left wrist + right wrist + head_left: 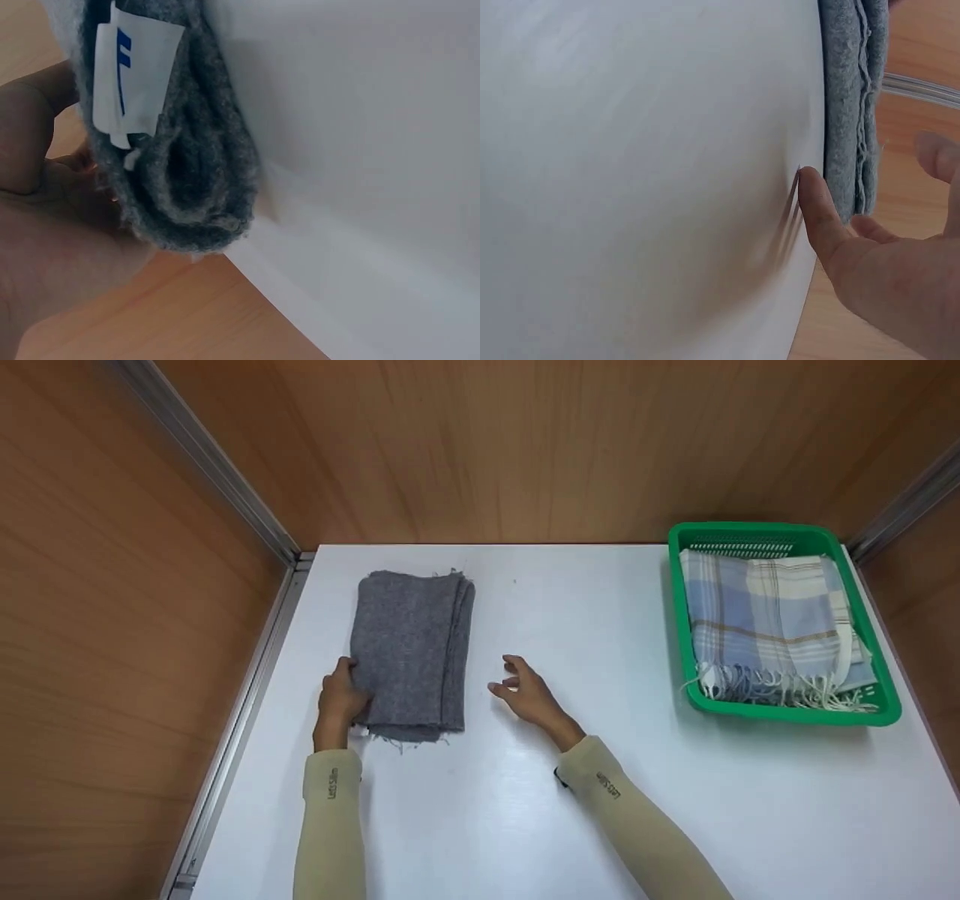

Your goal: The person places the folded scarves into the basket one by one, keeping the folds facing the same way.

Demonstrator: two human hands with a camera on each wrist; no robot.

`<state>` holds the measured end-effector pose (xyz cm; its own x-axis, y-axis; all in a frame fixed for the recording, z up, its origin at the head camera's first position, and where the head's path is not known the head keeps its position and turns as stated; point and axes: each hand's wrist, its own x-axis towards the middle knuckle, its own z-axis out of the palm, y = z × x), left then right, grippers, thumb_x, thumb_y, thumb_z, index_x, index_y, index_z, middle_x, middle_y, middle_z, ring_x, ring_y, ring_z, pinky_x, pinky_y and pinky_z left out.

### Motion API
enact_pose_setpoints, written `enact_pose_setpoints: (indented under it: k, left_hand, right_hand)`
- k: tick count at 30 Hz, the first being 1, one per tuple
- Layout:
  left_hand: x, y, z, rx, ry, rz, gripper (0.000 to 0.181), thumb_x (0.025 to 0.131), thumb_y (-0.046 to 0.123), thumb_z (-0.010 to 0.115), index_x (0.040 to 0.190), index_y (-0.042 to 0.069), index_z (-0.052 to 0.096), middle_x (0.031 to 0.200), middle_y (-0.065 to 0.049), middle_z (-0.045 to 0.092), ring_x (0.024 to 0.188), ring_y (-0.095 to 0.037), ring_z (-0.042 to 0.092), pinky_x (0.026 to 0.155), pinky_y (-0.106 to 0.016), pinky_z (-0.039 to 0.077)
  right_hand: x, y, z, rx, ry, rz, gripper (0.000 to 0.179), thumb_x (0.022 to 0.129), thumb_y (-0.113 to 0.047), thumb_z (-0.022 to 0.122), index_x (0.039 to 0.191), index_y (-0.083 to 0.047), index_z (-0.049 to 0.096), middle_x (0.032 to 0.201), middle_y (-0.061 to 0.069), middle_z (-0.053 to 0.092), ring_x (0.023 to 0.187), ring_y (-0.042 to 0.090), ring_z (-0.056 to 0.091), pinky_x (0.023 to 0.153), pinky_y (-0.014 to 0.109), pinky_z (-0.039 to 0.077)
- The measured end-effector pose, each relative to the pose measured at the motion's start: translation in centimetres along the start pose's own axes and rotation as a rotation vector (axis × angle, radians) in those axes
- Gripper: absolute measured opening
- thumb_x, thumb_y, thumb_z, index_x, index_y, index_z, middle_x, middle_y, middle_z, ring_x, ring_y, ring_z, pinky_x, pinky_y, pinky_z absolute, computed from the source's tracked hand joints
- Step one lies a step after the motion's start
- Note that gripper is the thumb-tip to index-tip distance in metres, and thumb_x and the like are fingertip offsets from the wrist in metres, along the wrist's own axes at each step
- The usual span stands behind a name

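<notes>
A folded grey scarf (405, 645) with frayed ends lies on the white table, left of centre in the head view. At its near left edge my left hand (341, 701) grips the folded layers, the thumb over the top. In the left wrist view the scarf's end shows rolled-looking layers and a white label (139, 79) with blue print; part of the fingers is hidden behind the cloth. My right hand (529, 697) hovers to the right of the scarf, apart from it, holding nothing. Its fingers are relaxed and spread.
A green plastic basket (679, 615) stands at the table's far right, with a folded blue and white plaid scarf (772, 619), fringed, inside. Wooden panels (525, 450) enclose the back and sides. The white table (570, 607) extends between scarf and basket.
</notes>
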<state>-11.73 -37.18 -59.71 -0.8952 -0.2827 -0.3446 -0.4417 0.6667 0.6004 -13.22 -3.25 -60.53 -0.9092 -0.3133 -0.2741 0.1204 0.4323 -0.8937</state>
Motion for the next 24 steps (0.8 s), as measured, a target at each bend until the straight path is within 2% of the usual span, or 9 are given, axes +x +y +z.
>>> enact_pose_setpoints:
  k: [14, 24]
  left_hand:
    - [-0.5, 2.4, 2.2, 0.024, -0.020, 0.040, 0.067, 0.095, 0.006, 0.064, 0.157, -0.002, 0.040, 0.148, -0.037, 0.048, 0.136, -0.053, 0.049, 0.110, -0.063, 0.043]
    - [-0.7, 3.6, 3.6, 0.048, -0.028, 0.061, 0.068, 0.095, 0.008, 0.065, 0.158, -0.001, 0.040, 0.150, -0.034, 0.049, 0.137, -0.051, 0.049, 0.110, -0.062, 0.043]
  right_hand:
    - [-0.2, 0.0, 0.4, 0.168, 0.035, 0.063, 0.069, 0.104, -0.024, 0.066, 0.160, 0.000, 0.035, 0.160, 0.025, 0.044, 0.140, 0.039, 0.054, 0.111, 0.053, 0.047]
    - [-0.5, -0.2, 0.3, 0.263, 0.025, 0.105, 0.072, 0.104, -0.025, 0.066, 0.162, -0.001, 0.030, 0.162, 0.024, 0.040, 0.145, 0.039, 0.047, 0.115, 0.052, 0.044]
